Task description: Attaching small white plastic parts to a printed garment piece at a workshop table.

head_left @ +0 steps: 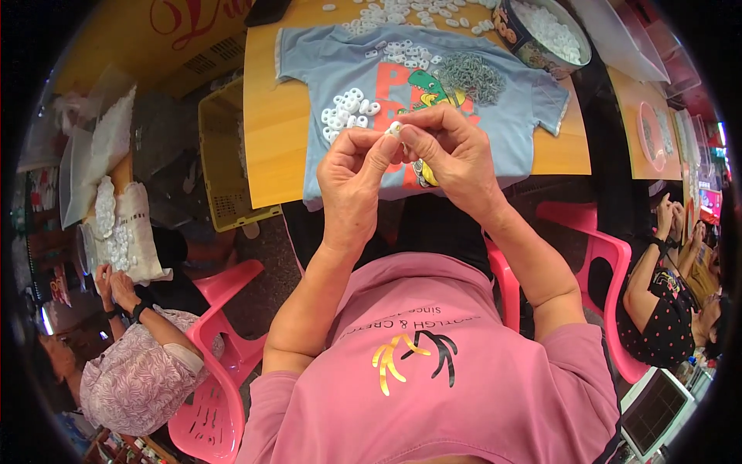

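Close together above a grey-blue T-shirt (pixel 328 69) spread on the table, my left hand (pixel 352 170) and my right hand (pixel 456 155) pinch one small white plastic piece (pixel 395 128) between thumbs and fingertips. A tiny metallic spot shows on the piece; fingers cover much of it. Left of my fingertips lies a heap of rounded white plastic pieces (pixel 345 110). Beyond my hands are flatter white pieces with holes (pixel 410 54). To their right sits a tangled pile of small metal parts (pixel 473 77), each too small to make out.
More white pieces (pixel 394 11) are scattered at the table's (pixel 267 116) far edge. A round tub (pixel 533 35) of white pieces stands far right. A yellow crate (pixel 220 155) is left of the table. Pink chairs (pixel 220 348) and people working flank me on both sides.
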`<action>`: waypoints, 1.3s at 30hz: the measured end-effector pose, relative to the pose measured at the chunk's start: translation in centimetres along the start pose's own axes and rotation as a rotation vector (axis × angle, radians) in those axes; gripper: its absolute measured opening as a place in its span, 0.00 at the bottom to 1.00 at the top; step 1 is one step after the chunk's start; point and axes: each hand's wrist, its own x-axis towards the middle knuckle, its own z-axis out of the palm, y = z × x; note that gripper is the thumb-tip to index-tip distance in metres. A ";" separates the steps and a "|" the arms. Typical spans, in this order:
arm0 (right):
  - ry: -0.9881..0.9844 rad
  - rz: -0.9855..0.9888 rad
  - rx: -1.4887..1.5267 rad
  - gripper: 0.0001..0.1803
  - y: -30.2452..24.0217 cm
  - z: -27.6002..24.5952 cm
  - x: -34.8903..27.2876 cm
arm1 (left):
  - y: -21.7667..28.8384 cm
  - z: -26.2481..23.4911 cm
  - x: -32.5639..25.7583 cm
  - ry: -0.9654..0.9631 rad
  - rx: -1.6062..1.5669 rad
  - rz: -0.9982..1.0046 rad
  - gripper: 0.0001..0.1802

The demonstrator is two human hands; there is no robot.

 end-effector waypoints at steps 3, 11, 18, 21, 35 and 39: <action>-0.006 0.040 0.021 0.11 0.5 -0.2 0.1 | -0.1 -0.6 0.1 -0.007 0.018 -0.051 0.06; -0.130 0.265 0.392 0.24 -0.4 -0.2 0.2 | -0.3 -1.6 -0.6 -0.081 0.038 -0.060 0.19; -0.143 0.389 0.580 0.34 -0.2 1.8 -0.6 | -0.6 -1.4 -1.6 -0.189 -0.044 0.058 0.24; -0.162 0.387 0.595 0.36 -0.3 2.2 -0.9 | -0.5 -1.5 -1.6 -0.190 -0.064 0.122 0.21; -0.197 0.310 0.187 0.23 -0.8 0.3 0.4 | 3.4 -4.7 0.5 0.024 0.245 0.140 0.14; 0.015 -0.122 -0.452 0.12 0.7 -4.1 2.8 | 6.7 -9.9 2.8 0.292 0.569 0.279 0.16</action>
